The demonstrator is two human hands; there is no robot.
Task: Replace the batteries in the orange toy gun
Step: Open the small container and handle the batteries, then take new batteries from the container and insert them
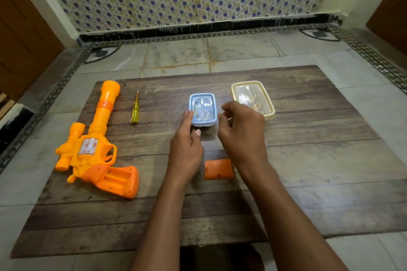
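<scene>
Orange plastic toy gun (97,149) lies well left of the grip, battery bay uncovered. Small blue-lidded clear plastic box (203,109) is held at its left wall by the left hand (187,145); likely light, rigid, slippery. Right hand (241,130) hovers, fingers loosely curled, at its right rim, nothing pinched.
</scene>
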